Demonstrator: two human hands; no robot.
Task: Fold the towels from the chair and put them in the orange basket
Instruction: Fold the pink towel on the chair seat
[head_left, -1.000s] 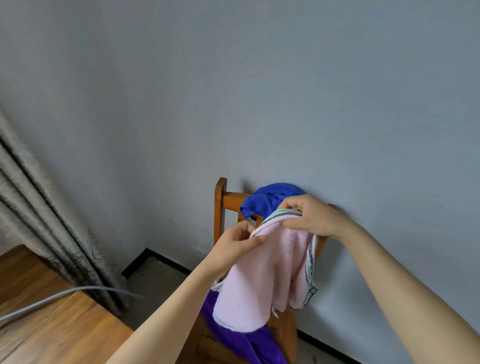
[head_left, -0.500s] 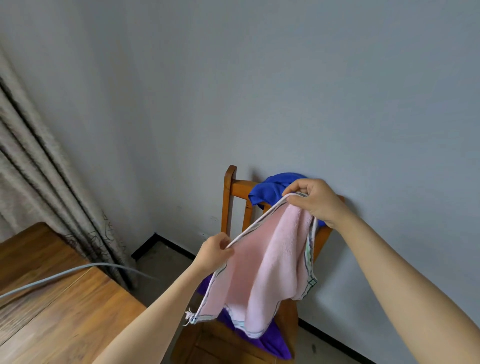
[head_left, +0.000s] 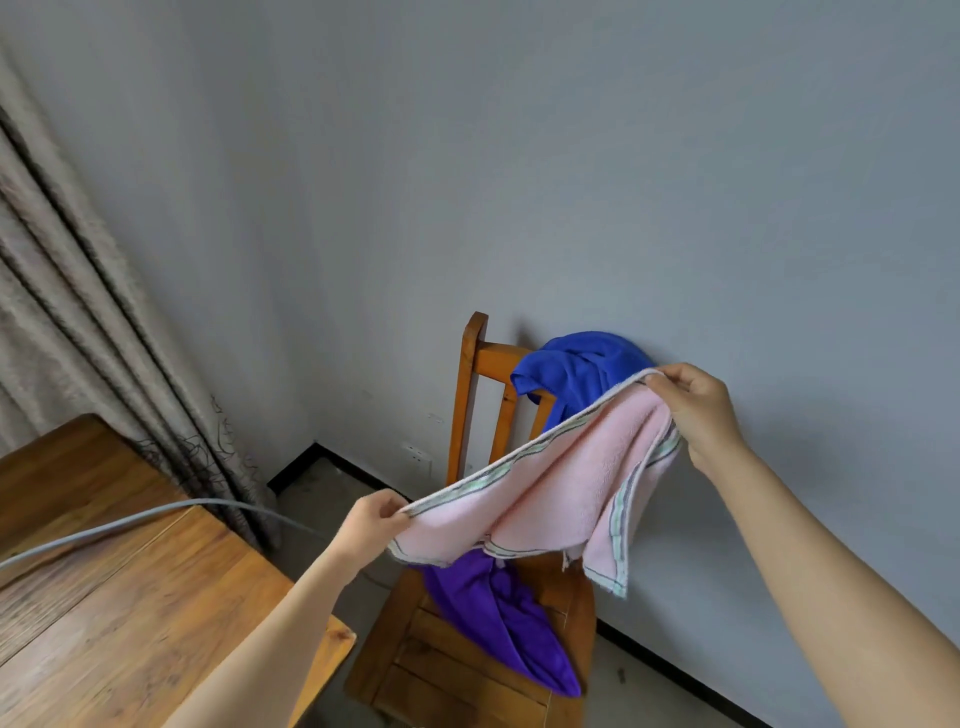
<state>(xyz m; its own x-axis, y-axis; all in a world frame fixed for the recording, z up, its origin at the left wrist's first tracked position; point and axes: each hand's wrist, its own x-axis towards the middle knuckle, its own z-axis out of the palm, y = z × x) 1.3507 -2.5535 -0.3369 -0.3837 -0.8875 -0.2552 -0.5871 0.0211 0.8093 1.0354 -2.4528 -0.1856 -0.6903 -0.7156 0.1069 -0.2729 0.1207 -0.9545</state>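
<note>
A pink towel (head_left: 561, 483) with striped edges hangs stretched in the air in front of a wooden chair (head_left: 475, 405). My left hand (head_left: 371, 522) pinches its lower left corner. My right hand (head_left: 696, 408) pinches the upper right corner, so the top hem runs taut between them. A blue towel (head_left: 576, 371) is draped over the chair's backrest. A purple towel (head_left: 498, 613) lies on the seat and hangs off its front. The orange basket is not in view.
A wooden table (head_left: 119, 597) fills the lower left, with a grey cable (head_left: 130, 522) running across it. Grey curtains (head_left: 93, 332) hang at the left. The chair stands against a plain grey wall (head_left: 571, 156), with grey floor beside it.
My hands have pulled apart, left hand down and left, right hand to the right, spreading the bunched pink towel open along its top hem. The view has shifted left, showing more table.
</note>
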